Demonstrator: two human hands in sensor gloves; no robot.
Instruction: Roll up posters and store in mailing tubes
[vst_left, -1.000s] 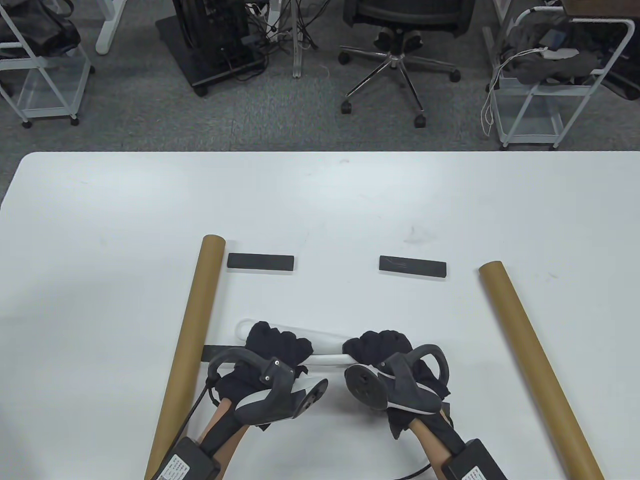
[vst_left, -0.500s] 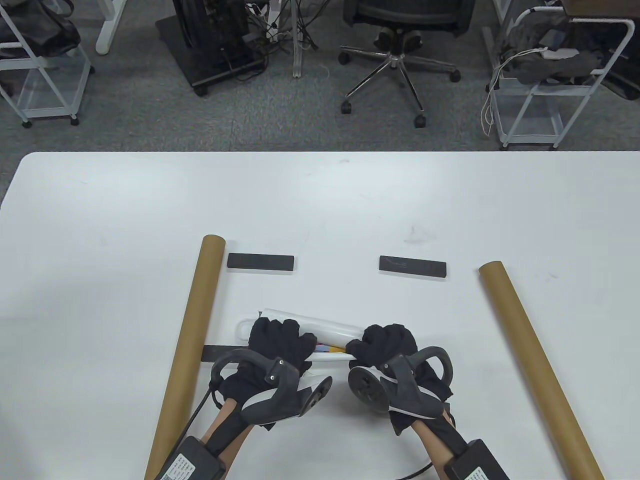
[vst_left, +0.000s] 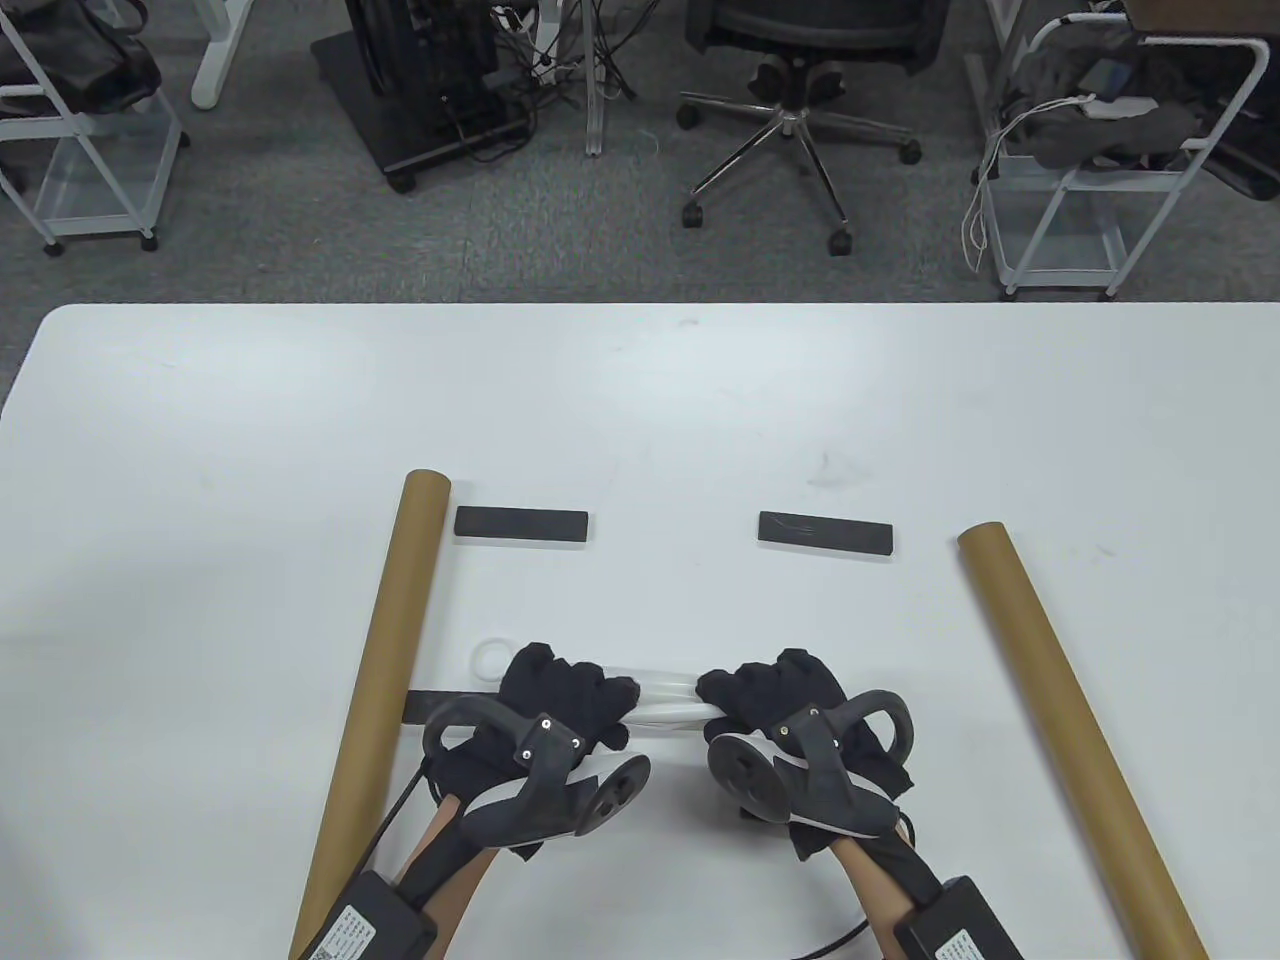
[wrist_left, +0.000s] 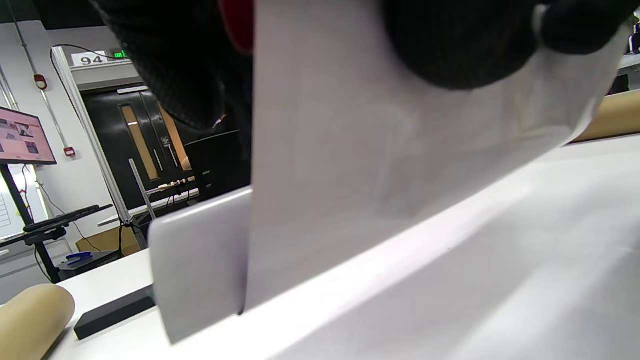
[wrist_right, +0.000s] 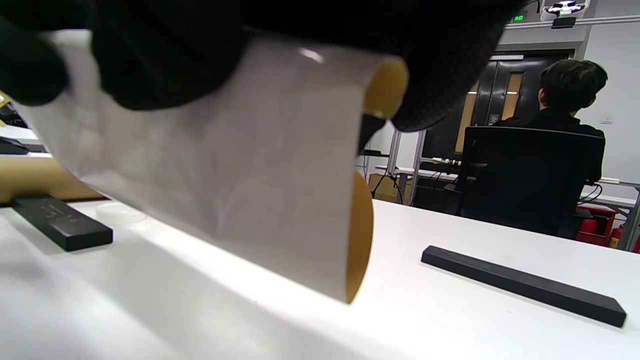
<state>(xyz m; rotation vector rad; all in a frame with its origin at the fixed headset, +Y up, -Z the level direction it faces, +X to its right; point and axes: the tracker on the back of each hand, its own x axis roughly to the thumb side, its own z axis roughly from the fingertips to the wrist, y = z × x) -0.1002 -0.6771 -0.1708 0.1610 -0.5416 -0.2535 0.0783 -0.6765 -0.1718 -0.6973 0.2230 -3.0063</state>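
Note:
A white rolled poster (vst_left: 665, 695) lies crosswise near the table's front, mostly hidden under my hands. My left hand (vst_left: 565, 690) grips its left part and my right hand (vst_left: 770, 690) grips its right part. In the left wrist view the white paper (wrist_left: 380, 150) hangs below my gloved fingers (wrist_left: 460, 45). In the right wrist view the roll (wrist_right: 225, 170) shows a yellow inner side at its end, under my fingers (wrist_right: 160, 55). A brown mailing tube (vst_left: 375, 700) lies left of my hands, and a second tube (vst_left: 1075, 735) lies to the right.
Two black bars (vst_left: 521, 524) (vst_left: 825, 533) lie farther back on the table. A third black bar (vst_left: 425, 705) sits by the left tube. A white round cap (vst_left: 490, 657) lies beside the poster's left end. An office chair (vst_left: 800, 60) and carts stand beyond the table.
The poster loosened half a second ago, showing a coloured inner side and a lifted edge. Now both hands have closed it into a tighter, thinner roll and shifted slightly nearer.

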